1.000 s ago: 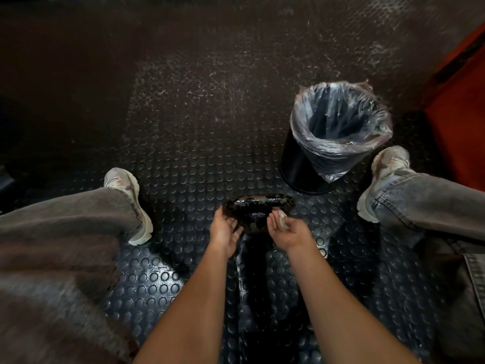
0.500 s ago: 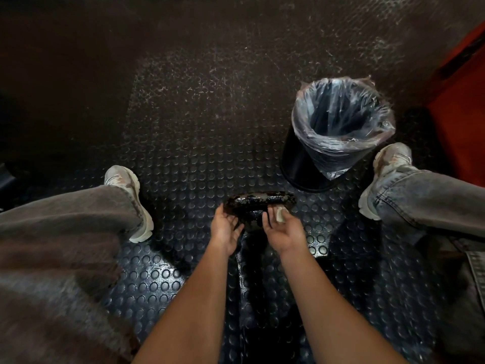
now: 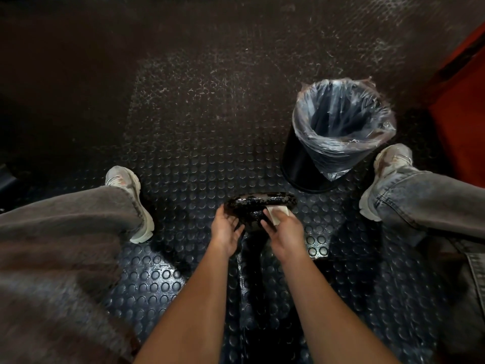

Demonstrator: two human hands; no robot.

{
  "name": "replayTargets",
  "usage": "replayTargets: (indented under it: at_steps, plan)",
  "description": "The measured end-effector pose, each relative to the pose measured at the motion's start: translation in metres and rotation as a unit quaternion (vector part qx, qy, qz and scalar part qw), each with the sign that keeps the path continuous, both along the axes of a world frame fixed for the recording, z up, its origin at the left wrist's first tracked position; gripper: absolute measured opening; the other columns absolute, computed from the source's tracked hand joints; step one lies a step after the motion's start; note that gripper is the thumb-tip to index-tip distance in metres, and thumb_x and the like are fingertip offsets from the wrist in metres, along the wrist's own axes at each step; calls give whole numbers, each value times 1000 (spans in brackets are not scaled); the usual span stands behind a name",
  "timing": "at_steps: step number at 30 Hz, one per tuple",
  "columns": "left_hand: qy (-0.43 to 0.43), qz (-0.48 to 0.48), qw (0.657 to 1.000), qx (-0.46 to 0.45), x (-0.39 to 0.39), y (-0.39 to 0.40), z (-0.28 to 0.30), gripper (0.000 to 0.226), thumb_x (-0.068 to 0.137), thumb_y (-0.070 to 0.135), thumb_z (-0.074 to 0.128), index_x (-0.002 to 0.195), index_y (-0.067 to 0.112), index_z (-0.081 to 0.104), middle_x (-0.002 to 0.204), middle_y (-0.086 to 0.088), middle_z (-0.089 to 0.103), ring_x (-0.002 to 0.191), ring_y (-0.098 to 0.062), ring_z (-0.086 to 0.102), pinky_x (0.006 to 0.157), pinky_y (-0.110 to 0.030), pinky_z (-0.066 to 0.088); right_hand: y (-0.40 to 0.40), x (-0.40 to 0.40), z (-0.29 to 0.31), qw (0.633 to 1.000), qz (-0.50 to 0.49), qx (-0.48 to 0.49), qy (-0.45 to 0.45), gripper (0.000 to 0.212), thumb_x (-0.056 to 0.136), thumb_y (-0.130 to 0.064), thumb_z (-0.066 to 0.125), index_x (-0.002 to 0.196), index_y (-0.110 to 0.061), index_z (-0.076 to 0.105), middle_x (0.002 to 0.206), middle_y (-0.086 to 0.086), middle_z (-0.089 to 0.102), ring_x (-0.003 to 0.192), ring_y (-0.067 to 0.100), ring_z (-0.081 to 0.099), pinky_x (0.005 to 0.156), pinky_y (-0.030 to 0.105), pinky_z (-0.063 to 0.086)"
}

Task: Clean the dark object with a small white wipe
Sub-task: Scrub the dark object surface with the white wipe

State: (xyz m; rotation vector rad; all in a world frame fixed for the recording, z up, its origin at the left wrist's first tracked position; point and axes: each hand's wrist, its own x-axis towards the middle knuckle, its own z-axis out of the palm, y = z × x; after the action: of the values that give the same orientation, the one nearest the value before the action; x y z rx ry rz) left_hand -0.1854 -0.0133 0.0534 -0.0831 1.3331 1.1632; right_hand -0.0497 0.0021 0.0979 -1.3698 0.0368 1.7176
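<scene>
The dark object (image 3: 259,206) is held above the studded floor (image 3: 183,158), near the bin (image 3: 338,132). The left hand (image 3: 227,228) cups it with curled fingers; the right hand (image 3: 284,233) presses the wipe (image 3: 278,215) against it. Wiping looks midway: the glossy, mottled top seems left.

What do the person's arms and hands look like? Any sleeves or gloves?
No sleeves or gloves show. Both arms are bare from the bottom of the picture up to the wrists. The left hand and right hand are bare too, with no rings, watch or bracelets to be seen. The fingers look short-nailed, though the light is dim.
</scene>
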Motion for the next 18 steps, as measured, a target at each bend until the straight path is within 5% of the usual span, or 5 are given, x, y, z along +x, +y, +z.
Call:
replayTargets:
  at_steps: [5, 11, 18]
  plan:
    - [3, 0, 1000, -2, 0, 0, -4, 49, 106, 45, 36, 137, 13, 58, 132, -8, 65, 129, -23, 55, 115, -45, 38, 8, 7, 1, 977, -125, -93, 147, 15, 104, -4, 48, 116, 0, 57, 112, 17, 62, 100, 24, 64, 94, 39, 53]
    - [6, 3, 1000, 0, 0, 0, -3, 48, 106, 44, 37, 135, 13, 58, 131, -8, 66, 127, -23, 56, 114, -45, 39, 14, 10, 2, 975, -129, -96, 152, 15, 103, 0, 48, 115, 1, 57, 114, 19, 58, 99, 26, 62, 92, 40, 54]
    - [6, 1, 1000, -3, 1, -1, 1, 48, 107, 43, 35, 136, 14, 58, 132, -8, 65, 127, -21, 55, 115, -44, 38, -2, -10, 3, 998, -38, -13, -40, 14, 102, -3, 53, 111, -10, 62, 108, 11, 69, 98, 19, 70, 82, 36, 57]
